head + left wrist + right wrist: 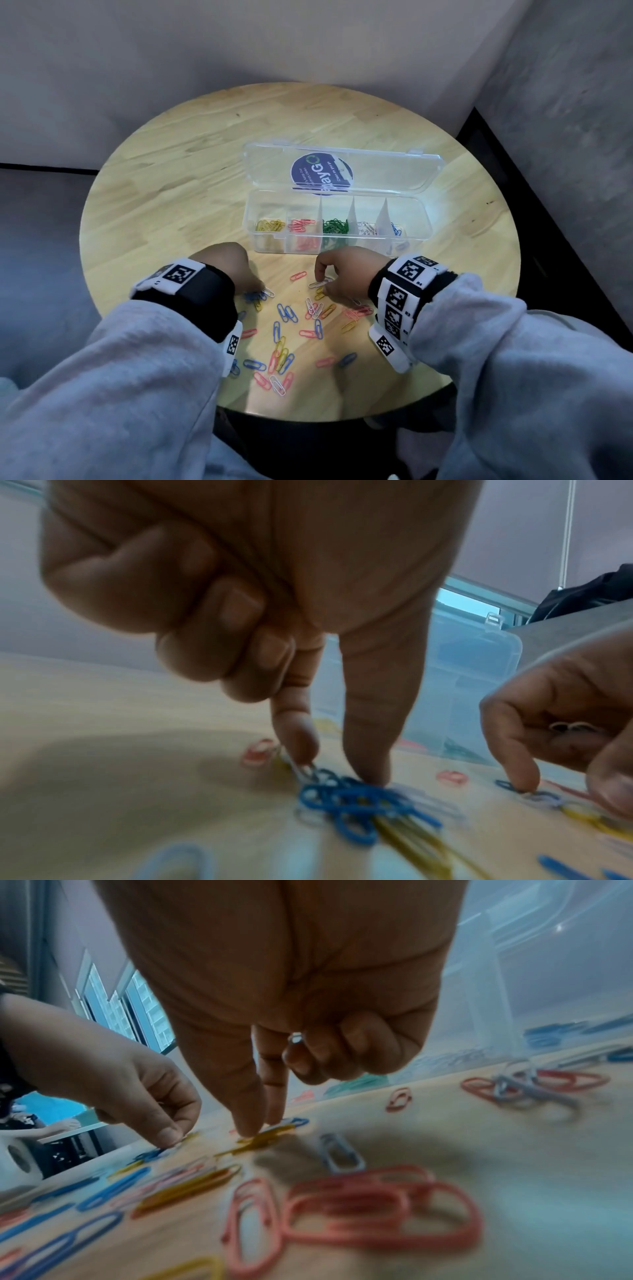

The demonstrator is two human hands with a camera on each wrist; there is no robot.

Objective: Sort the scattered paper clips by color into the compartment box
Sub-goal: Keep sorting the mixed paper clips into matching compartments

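The left hand (228,264) has thumb and forefinger stretched down, tips pressing a small heap of blue clips (356,802) on the round wooden table (178,178), the other three fingers curled in; the loose paper clips (284,342) lie between the two hands, blue, pink, yellow and white, too many and too tangled to count surely; the right hand (346,270) touches a yellow clip (263,1139) with thumb and forefinger and keeps a white clip (295,1038) in its curled fingers; behind stands one clear compartment box (337,246), lid open, five compartments: yellow, pink, green, white, blue.
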